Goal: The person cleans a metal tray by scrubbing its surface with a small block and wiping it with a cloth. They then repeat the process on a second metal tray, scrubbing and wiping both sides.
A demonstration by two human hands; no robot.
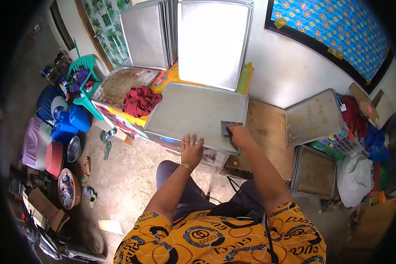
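A large metal baking tray lies flat on the table in front of me. My right hand is closed on a dark, flat, square scraper-like piece, which rests against the tray's surface near its right side. At the near edge of the tray, my left hand lies with its fingers stretched out over the rim, holding nothing. A bunched dark red cloth sits just beyond the tray's left side.
Behind the tray, another tray leans upright beside a stack of trays. A browned tray lies at the left. To the right are a wooden surface, a spotted tray and more stacked trays.
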